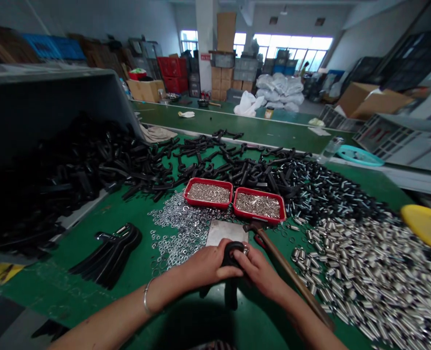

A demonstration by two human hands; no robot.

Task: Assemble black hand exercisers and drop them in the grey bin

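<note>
Both my hands meet over the green bench. My left hand and my right hand grip a black plastic hook, which hangs down below them with a small metal piece shining at its top. A square steel plate lies just beyond my fingers. To the right of my right hand, a wooden-handled hammer rests with its head near the plate. Steel washers spread out left of the plate, and a large heap of metal sleeves lies to the right.
Two red trays of small metal parts stand beyond the plate, among scattered black hooks. A dark bin spills more hooks at left. A yellow lid sits at right. A second green bench runs behind, with boxes and crates beyond.
</note>
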